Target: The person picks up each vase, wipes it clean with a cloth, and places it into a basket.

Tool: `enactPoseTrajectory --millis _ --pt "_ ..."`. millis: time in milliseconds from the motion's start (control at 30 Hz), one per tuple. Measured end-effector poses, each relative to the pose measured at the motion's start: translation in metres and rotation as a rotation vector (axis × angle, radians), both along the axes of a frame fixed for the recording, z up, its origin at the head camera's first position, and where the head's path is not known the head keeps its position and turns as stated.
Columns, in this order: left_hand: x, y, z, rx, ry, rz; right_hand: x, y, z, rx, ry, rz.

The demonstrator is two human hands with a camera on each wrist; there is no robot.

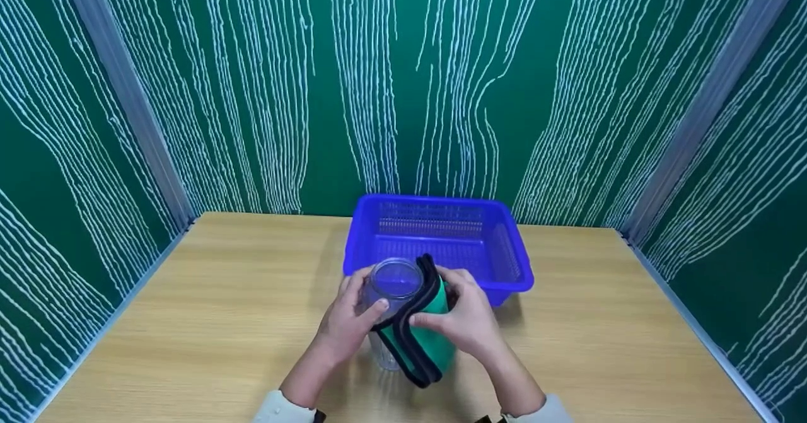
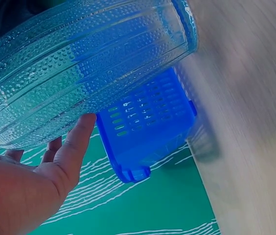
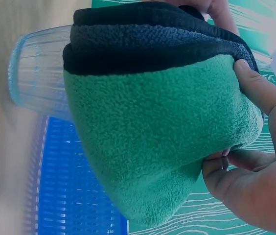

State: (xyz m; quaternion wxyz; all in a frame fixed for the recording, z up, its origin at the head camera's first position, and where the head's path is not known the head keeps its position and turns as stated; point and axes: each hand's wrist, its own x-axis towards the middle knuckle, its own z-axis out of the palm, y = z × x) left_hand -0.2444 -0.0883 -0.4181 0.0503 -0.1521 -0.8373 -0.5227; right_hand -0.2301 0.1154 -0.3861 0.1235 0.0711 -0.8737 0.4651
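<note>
Here, a pale wood-grain table (image 1: 220,297) filled the lower part of the head view, its grain running mostly from side to side. Green walls (image 1: 318,127) closed it in at the back, left and right, each covered with thin, wavy white lines that ran roughly downward. Grey posts (image 1: 129,89) stood in the two back corners, and pale strips (image 1: 700,341) edged the table along the side walls.

Toward the back of the table, slightly right of its middle, sat a blue basket (image 1: 520,253) with slotted sides and a wide rim. Just in front of it, near the table's centre, a person held a clear jar (image 1: 396,279), mouth upward, its surface ribbed and pebbled. Whether its base touched the wood could not be told.

The left hand (image 1: 347,322) grasped the jar around its left side, near the top. The right hand (image 1: 470,316) pinched a fuzzy green cloth (image 1: 436,345) with thick black edging, thumb in front and fingers behind. The cloth curved against the jar's right side and front, and hung partly over it. Light sleeves (image 1: 280,408) ended above both wrists.
</note>
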Motion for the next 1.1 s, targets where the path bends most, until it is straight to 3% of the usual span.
enactPoseTrajectory --millis 233,500,833,1100 --pt "0.0009 0.0009 0.0007 0.016 -0.011 0.002 0.0011 -0.0021 0.0041 -0.009 -0.025 -0.018" --pt "0.0018 0.0019 0.0007 0.019 0.006 0.017 -0.0009 -0.0006 0.0022 -0.035 -0.046 0.076" --pt "0.0011 0.0026 -0.0004 0.013 0.018 0.046 -0.0017 0.0023 -0.0015 0.057 -0.108 0.043" --pt "0.0009 0.0038 -0.0015 -0.012 0.062 0.063 -0.0008 0.004 -0.003 0.123 -0.098 0.042"
